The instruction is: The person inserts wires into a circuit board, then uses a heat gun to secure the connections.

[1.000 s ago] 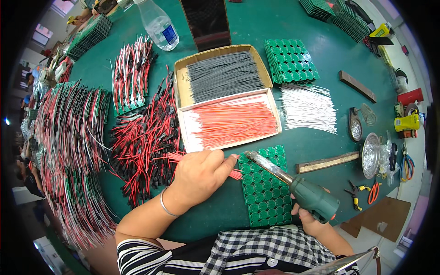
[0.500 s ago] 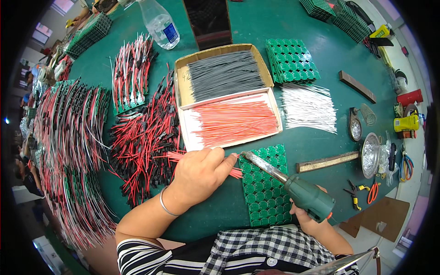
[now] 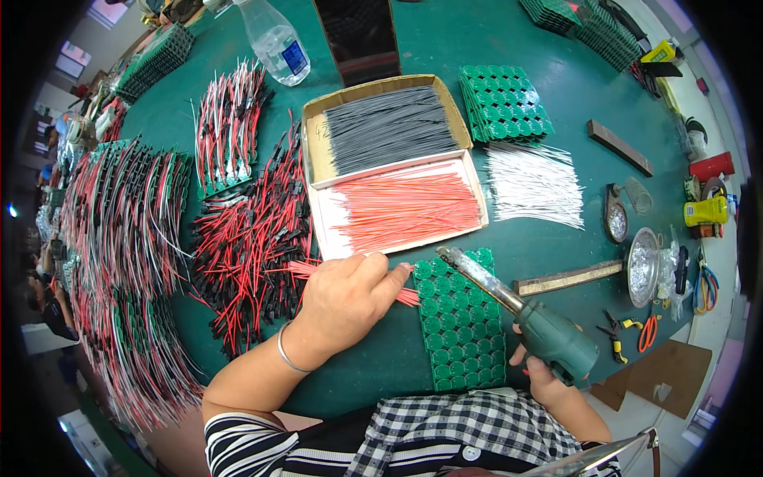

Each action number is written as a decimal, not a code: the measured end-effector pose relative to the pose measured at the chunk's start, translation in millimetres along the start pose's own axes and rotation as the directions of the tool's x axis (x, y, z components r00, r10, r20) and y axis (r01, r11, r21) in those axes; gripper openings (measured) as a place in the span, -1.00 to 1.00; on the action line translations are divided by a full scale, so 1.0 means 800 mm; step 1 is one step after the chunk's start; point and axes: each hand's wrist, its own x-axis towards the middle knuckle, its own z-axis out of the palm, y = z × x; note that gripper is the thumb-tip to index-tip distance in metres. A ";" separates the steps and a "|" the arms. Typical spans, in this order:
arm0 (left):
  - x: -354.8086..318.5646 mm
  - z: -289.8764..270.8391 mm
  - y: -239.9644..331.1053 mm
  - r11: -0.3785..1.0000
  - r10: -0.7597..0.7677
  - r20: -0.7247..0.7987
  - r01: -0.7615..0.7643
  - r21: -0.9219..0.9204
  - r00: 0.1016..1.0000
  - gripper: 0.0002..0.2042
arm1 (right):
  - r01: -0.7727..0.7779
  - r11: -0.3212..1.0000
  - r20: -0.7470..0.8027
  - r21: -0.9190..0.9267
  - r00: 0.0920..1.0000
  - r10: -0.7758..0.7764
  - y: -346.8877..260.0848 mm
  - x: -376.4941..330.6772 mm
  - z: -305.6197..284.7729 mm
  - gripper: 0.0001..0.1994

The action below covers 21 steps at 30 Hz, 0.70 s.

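My left hand (image 3: 347, 300) grips a small bundle of red wires (image 3: 405, 296), whose ends poke out over the left edge of a green panel of round circuit boards (image 3: 461, 334) lying in front of me. My right hand (image 3: 548, 380) holds a green-handled soldering iron (image 3: 520, 312), its metal tip hovering over the panel's upper edge, a little to the right of the wire ends. A silver bangle sits on my left wrist.
A cardboard tray (image 3: 316, 155) holds grey wires and a white tray (image 3: 319, 226) holds red wires behind the panel. White wires (image 3: 534, 184), a second green panel (image 3: 502, 103), a plastic bottle (image 3: 274, 40), heaps of wired boards (image 3: 119, 238), solder spool (image 3: 642, 266) and pliers (image 3: 624, 327) surround them.
The soldering iron tip has shifted slightly toward the panel's upper left. My left hand stays nearly still with the red wires.
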 end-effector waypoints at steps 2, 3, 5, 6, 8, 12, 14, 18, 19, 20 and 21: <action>0.000 0.000 0.001 1.000 -0.002 0.002 0.002 0.005 1.000 -0.80 | -0.017 0.998 -0.031 0.054 0.999 0.019 -0.001 -0.001 0.006 -0.82; 0.000 0.000 0.000 1.000 0.000 -0.006 0.000 -0.005 1.000 -0.80 | -0.031 0.994 -0.060 0.109 0.997 0.038 0.000 -0.002 0.009 -0.82; 0.000 0.001 -0.001 1.000 0.003 -0.014 -0.003 -0.016 1.000 -0.80 | -0.048 0.989 -0.040 0.141 0.998 0.054 0.006 -0.008 0.011 -0.81; -0.001 0.001 -0.001 1.000 0.007 -0.015 -0.007 -0.022 1.000 -0.80 | -0.067 0.983 -0.019 0.172 0.997 0.071 0.008 -0.011 0.012 -0.79; -0.001 0.002 -0.002 1.000 0.009 -0.016 -0.010 -0.029 1.000 -0.80 | -0.077 0.994 -0.022 0.073 0.997 0.079 0.011 -0.013 0.014 -0.78; 0.001 0.001 -0.003 1.000 0.010 -0.020 -0.011 -0.026 1.000 -0.80 | -0.130 0.991 -0.036 0.044 0.991 0.132 0.010 -0.014 0.020 -0.77; 0.001 0.001 -0.004 1.000 0.009 -0.020 -0.010 -0.024 1.000 -0.80 | 0.024 0.998 0.015 -0.063 1.000 -0.023 0.019 -0.007 0.016 -0.71; 0.001 0.003 -0.005 1.000 0.006 -0.023 -0.006 -0.027 1.000 -0.80 | 0.105 0.988 0.075 -0.113 0.992 -0.097 0.018 -0.005 0.016 -0.66; 0.001 0.003 -0.005 1.000 0.006 -0.022 -0.006 -0.026 1.000 -0.80 | 0.104 0.988 0.074 -0.113 0.993 -0.096 0.016 -0.005 0.017 -0.66; 0.001 0.003 -0.005 1.000 0.006 -0.022 -0.006 -0.025 1.000 -0.80 | 0.051 0.999 0.019 -0.019 0.999 -0.051 0.013 -0.005 0.020 -0.71; 0.001 0.003 -0.005 1.000 0.008 -0.024 -0.008 -0.025 1.000 -0.80 | 0.002 0.997 -0.032 0.078 0.999 0.000 0.011 -0.006 0.021 -0.75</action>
